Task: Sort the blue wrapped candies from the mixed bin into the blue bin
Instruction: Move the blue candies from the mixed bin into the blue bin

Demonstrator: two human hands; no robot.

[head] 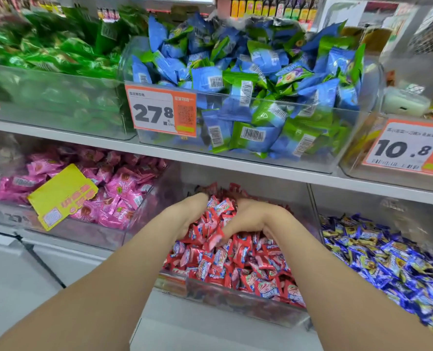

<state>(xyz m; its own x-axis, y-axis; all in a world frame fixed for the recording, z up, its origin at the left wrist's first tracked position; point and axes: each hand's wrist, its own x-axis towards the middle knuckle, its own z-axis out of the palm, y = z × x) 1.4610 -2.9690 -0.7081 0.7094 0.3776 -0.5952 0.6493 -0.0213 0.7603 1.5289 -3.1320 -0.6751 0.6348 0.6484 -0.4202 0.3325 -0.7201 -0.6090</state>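
Both your forearms reach forward into the clear bin (248, 307) of red candies (235, 262), wrists close together. Your left hand (187, 216) is sunk in the pile with its fingers buried, so I cannot tell its grip. Your right hand (251, 219) curls thumb and fingers round a few red candies. The blue wrapped candies (208, 78) lie among green packets (240, 88) in the mixed bin (130, 54) above; the blue bin (349, 203) stands beside your right arm.

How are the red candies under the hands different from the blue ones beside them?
The red candies are red and pink; the blue candies are dark blue with yellow. The left hand and right hand dig into the red candies; nothing touches the blue candies. Both are small wrapped sweets piled in clear bins.
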